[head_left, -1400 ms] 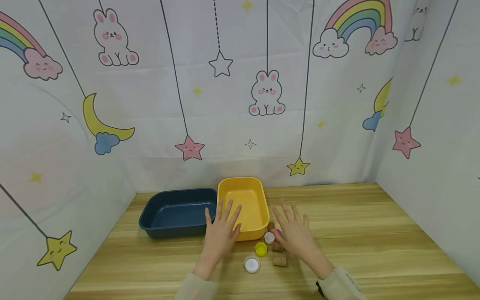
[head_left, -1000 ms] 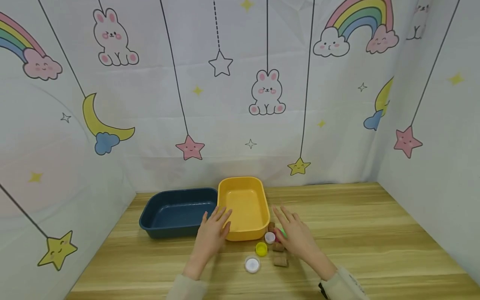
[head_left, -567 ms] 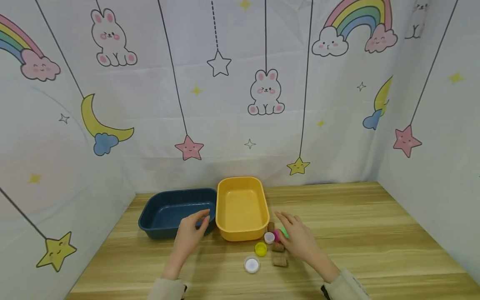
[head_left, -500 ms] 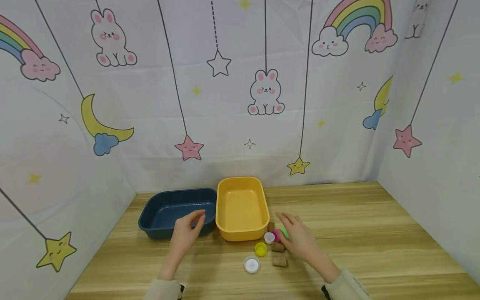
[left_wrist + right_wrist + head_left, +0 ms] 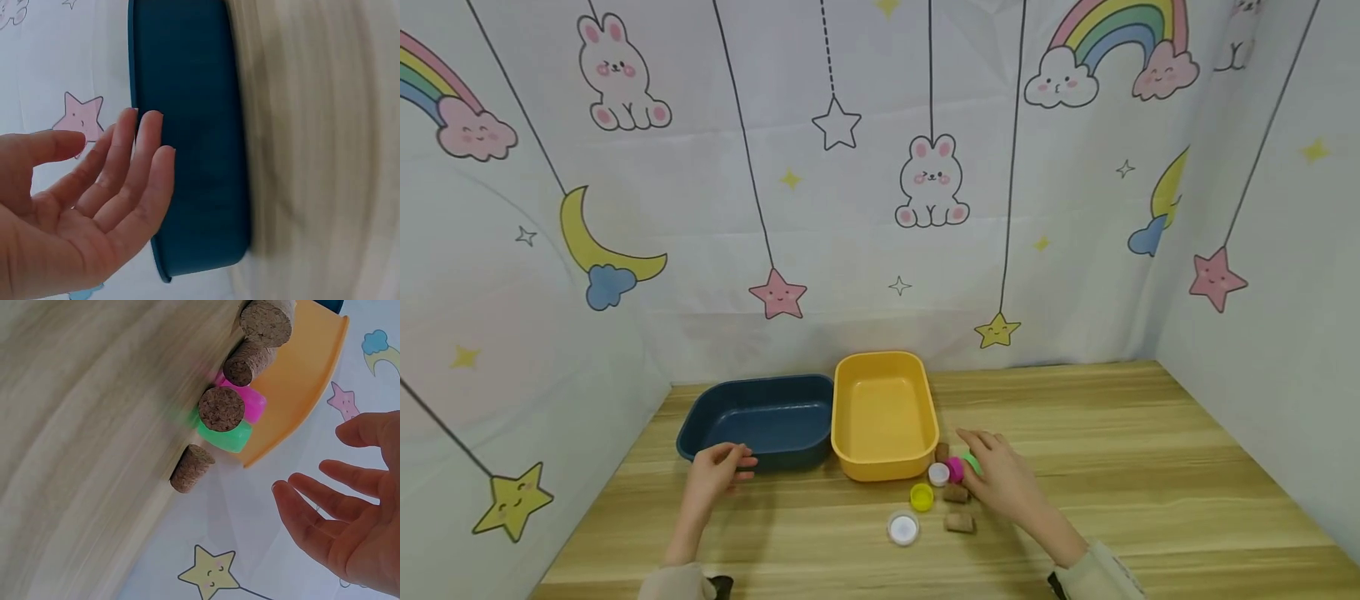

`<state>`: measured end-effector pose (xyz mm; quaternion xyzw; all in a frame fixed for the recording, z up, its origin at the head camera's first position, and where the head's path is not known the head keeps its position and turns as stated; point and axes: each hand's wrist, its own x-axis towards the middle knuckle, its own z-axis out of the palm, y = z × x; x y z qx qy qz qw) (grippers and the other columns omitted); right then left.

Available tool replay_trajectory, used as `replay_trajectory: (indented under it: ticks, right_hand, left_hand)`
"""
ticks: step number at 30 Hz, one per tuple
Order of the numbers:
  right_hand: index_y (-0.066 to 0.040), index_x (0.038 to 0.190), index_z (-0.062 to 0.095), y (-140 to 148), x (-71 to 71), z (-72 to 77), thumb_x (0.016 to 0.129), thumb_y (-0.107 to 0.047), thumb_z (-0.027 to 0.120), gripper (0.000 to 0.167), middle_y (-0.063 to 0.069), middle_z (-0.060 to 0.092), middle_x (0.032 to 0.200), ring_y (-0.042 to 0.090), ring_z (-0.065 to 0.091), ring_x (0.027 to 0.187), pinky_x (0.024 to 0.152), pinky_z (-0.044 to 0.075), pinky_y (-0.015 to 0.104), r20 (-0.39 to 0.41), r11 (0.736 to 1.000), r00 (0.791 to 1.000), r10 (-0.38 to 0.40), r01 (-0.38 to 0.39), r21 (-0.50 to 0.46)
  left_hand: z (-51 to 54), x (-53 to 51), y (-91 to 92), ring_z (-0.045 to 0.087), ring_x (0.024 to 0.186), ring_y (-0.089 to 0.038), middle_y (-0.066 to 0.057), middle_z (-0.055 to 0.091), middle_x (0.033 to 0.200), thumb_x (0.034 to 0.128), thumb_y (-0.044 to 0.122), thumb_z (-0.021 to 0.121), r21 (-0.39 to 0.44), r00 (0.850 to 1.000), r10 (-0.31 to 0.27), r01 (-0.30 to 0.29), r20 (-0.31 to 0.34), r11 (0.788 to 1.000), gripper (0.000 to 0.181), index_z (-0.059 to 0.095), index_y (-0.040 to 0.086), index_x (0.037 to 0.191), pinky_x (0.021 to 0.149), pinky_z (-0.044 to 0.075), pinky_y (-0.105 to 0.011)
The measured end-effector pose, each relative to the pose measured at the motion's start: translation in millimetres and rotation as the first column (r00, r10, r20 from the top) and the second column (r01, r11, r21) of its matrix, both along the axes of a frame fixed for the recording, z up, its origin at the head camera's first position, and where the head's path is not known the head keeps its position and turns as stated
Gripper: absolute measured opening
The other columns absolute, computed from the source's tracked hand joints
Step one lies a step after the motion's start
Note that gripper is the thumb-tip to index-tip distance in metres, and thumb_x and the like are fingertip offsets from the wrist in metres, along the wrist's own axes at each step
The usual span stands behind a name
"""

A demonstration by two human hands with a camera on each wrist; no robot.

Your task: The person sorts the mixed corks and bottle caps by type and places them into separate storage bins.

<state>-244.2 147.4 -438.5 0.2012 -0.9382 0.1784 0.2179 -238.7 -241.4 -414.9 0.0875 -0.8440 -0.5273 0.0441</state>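
Note:
In the head view the left hand [image 5: 713, 479] hovers at the front edge of the dark blue tray [image 5: 767, 417], fingers loosely bent; the left wrist view shows nothing in that hand [image 5: 106, 200]. The right hand [image 5: 1007, 479] is held above and beside a small group: a magenta cap [image 5: 955, 469], a green cap [image 5: 972, 463], a white cap [image 5: 938, 474] and several corks [image 5: 956, 493]. Its fingers are relaxed and apart, with nothing between them in the right wrist view, where a cork [image 5: 192, 468] lies nearby. Part of the green cap is hidden in the head view.
A yellow tray [image 5: 884, 412] stands against the blue one's right side. Nearer the front lie a yellow cap [image 5: 922, 497], a round clear-rimmed white lid [image 5: 903, 528] and a cork [image 5: 959, 522]. Behind the wooden table [image 5: 1112, 467] hangs a patterned cloth [image 5: 850, 250].
The left hand has moved left and nearer, from over the yellow tray to the blue tray's front edge. The right hand's fingers have drawn closer together, and it has shifted slightly.

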Motion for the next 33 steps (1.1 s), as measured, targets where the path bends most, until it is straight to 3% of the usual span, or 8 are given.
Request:
replay_trajectory:
  ticks: [8,11,15,23,28,33]
  right_hand:
    - [-0.01,0.12,0.054,1.4,0.9,-0.8,0.08,-0.02,0.064,0.042,0.007,0.061,0.109,0.023,0.057,0.096,0.066,0.053,0.036,0.027,1.0,1.0,-0.005,0.004,0.025]
    - [-0.01,0.119,0.055,2.7,1.1,-1.5,0.081,-0.02,0.064,0.041,0.006,0.062,0.108,0.022,0.058,0.096,0.067,0.053,0.035,0.039,1.0,0.999,-0.002,0.001,0.021]
    - [-0.011,0.119,0.055,4.1,1.1,-2.2,0.081,-0.021,0.064,0.04,0.006,0.062,0.108,0.02,0.058,0.094,0.063,0.052,0.032,0.048,1.0,0.999,-0.002,0.002,0.009]
    - [-0.009,0.117,0.056,4.4,2.9,-1.7,0.08,-0.02,0.065,0.039,0.01,0.063,0.106,0.023,0.059,0.094,0.066,0.052,0.036,0.074,1.0,0.997,-0.003,0.003,0.001]
    - [-0.008,0.117,0.056,4.9,4.0,-0.3,0.081,-0.021,0.064,0.038,0.011,0.063,0.106,0.024,0.059,0.094,0.068,0.053,0.037,0.096,1.0,0.995,0.006,-0.007,0.011]
    - [-0.007,0.113,0.058,6.0,3.7,0.0,0.08,-0.02,0.065,0.036,0.009,0.064,0.102,0.025,0.062,0.092,0.069,0.053,0.037,0.102,0.999,0.994,0.032,-0.032,0.004]
  left_hand:
    - [-11.2,-0.8,-12.2,0.068,0.072,-0.014,-0.014,0.068,0.093,0.0957,0.027,0.037,0.125,0.986,-0.034,0.013,0.164,0.992,0.044,0.047,-0.012,0.115,0.059,0.053,-0.03]
    - [-11.8,-2.4,-19.5,0.067,0.068,-0.011,-0.006,0.069,0.084,0.0964,0.025,0.035,0.194,0.98,-0.039,0.0,0.196,0.981,0.045,0.042,-0.014,0.119,0.057,0.052,-0.028]
    - [-10.8,-3.1,-30.5,0.065,0.062,-0.007,0.006,0.067,0.074,0.0964,0.026,0.032,0.26,0.977,-0.024,-0.033,0.212,0.965,0.049,0.033,-0.016,0.122,0.055,0.051,-0.025]
    - [-9.9,-3.9,-52.2,0.064,0.061,-0.005,0.012,0.063,0.069,0.0962,0.029,0.027,0.378,0.972,-0.005,-0.086,0.234,0.922,0.062,0.005,-0.016,0.132,0.062,0.054,-0.028]
    - [-9.0,-2.9,-65.0,0.065,0.065,-0.006,0.011,0.061,0.071,0.0967,0.031,0.025,0.419,0.968,-0.021,-0.088,0.25,0.904,0.062,0.007,-0.017,0.133,0.067,0.054,-0.031]
    - [-8.2,-2.5,-73.1,0.065,0.065,-0.008,0.01,0.061,0.07,0.0965,0.03,0.027,0.409,0.967,-0.011,-0.097,0.253,0.907,0.058,0.014,-0.016,0.13,0.068,0.054,-0.033]
